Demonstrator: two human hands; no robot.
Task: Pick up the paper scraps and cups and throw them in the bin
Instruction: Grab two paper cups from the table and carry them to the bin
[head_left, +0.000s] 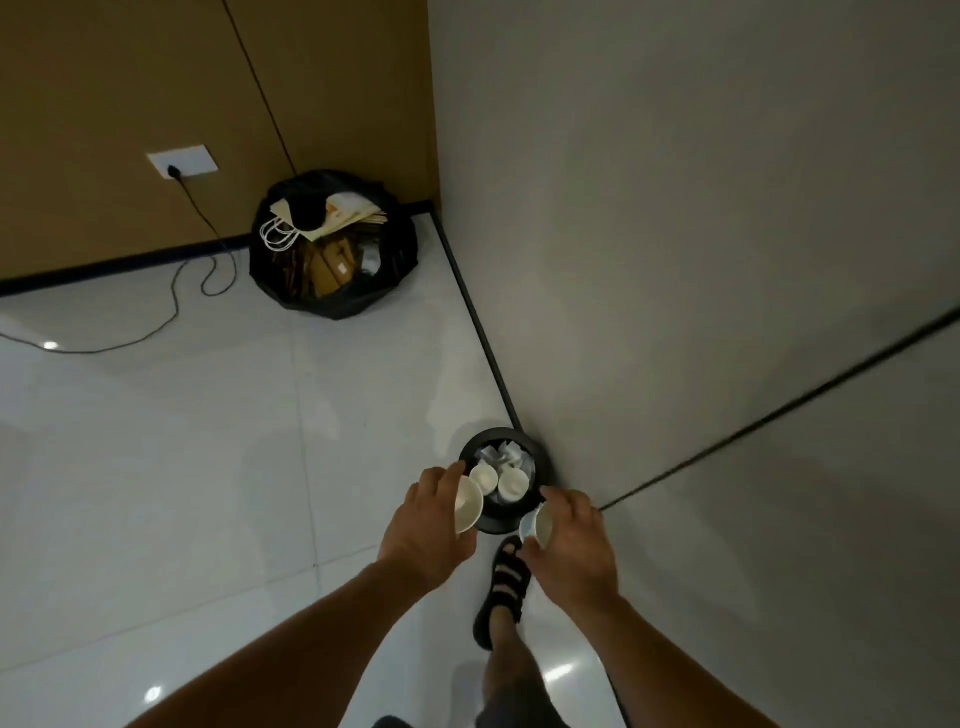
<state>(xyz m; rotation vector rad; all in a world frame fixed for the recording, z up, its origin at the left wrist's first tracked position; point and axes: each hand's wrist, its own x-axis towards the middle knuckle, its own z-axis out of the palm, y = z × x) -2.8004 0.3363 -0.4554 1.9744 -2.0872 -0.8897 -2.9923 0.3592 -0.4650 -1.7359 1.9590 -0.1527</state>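
Two cups hung at the near rim of the black bin (543, 465), the first cup (466, 505) gripped in my left hand (426, 525), the second cup (537, 527) in my right hand (576, 545); best, I judged, to release each squarely over the opening.

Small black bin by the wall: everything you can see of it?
The bin is small, round, black, likely plastic, upright on the white tiled floor beside the grey wall. Open top; inside lie two white cups and crumpled paper scraps. Left hand holds a third cup over its left rim, right hand a fourth cup at its near-right edge.
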